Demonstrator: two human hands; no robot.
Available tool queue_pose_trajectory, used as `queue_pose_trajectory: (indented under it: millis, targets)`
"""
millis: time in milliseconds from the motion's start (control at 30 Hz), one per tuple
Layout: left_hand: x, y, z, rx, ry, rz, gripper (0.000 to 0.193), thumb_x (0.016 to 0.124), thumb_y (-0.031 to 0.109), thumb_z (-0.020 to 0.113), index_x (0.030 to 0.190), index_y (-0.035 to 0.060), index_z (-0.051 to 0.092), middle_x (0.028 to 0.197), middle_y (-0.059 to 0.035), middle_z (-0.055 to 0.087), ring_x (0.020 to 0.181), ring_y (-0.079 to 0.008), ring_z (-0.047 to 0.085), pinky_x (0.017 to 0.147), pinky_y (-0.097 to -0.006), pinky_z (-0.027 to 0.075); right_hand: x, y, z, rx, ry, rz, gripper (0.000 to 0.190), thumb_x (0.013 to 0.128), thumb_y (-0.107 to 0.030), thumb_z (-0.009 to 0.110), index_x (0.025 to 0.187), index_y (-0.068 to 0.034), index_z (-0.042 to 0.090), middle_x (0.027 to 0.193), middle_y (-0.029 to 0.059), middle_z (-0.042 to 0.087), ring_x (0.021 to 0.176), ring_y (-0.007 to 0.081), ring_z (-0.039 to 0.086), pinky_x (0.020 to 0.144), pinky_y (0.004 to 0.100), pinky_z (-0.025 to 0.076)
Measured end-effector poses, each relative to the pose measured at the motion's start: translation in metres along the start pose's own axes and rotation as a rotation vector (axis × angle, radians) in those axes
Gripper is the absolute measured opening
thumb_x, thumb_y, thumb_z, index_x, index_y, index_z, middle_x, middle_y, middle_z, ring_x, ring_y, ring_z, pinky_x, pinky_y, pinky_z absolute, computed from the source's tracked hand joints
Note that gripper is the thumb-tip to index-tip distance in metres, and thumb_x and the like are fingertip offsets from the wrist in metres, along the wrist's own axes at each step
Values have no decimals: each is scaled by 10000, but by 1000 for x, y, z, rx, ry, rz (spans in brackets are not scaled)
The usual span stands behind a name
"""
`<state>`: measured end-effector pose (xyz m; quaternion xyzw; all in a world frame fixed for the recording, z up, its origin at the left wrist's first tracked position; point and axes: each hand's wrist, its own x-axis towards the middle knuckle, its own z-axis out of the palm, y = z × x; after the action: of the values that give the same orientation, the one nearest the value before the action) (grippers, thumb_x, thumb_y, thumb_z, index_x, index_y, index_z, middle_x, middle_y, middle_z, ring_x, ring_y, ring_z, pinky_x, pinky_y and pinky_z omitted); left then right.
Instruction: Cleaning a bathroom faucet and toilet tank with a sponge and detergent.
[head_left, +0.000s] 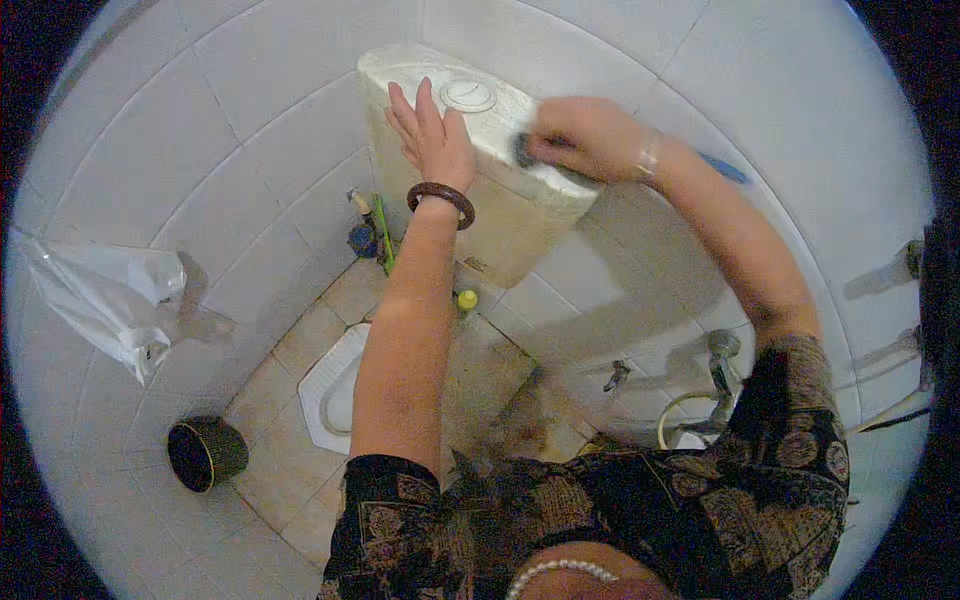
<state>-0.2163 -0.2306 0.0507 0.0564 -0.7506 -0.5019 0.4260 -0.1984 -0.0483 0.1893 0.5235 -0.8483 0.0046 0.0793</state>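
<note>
A white toilet cistern (510, 217) with a round flush button (469, 96) on its lid is fixed high in the tiled corner. My left hand (433, 146) lies on the lid's left part, fingers spread, holding nothing. On the right part of the lid my right hand (585, 139), blurred, grips a dark scrubber (523, 150), mostly hidden by the fingers. A blue handle-like piece (724, 168) shows beyond my right wrist; whether it belongs to the scrubber I cannot tell. The cistern's front face looks yellowed and stained.
Below is a white squat toilet pan (330, 390) in a tiled floor. A dark bin (208, 454) stands at the left wall, under a hanging plastic bag (112, 292). A tap (616, 376) and a shower fitting (722, 360) project from the right wall. A yellow-capped bottle (466, 300) sits below the cistern.
</note>
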Motion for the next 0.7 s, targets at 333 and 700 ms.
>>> queue_pose_trajectory:
  millis: [333, 700]
  targets:
    - [-11, 19, -8, -502, -6, -198, 601, 946, 220, 332, 1472, 52, 97, 1527, -179, 107, 1420, -326, 39, 1136, -423, 58, 39, 7, 12, 15, 27, 57, 192, 867, -294, 580, 864, -103, 600, 851, 99, 600, 759, 289, 581, 691, 376, 465]
    - [-1, -10, 5, -401, -7, -172, 626, 970, 336, 312, 1451, -17, 124, 1528, -199, 67, 1423, -313, 23, 1140, -418, 42, 29, 4, 4, -71, 34, 84, 121, 860, -195, 556, 917, -102, 609, 898, 94, 589, 869, 298, 586, 736, 391, 472]
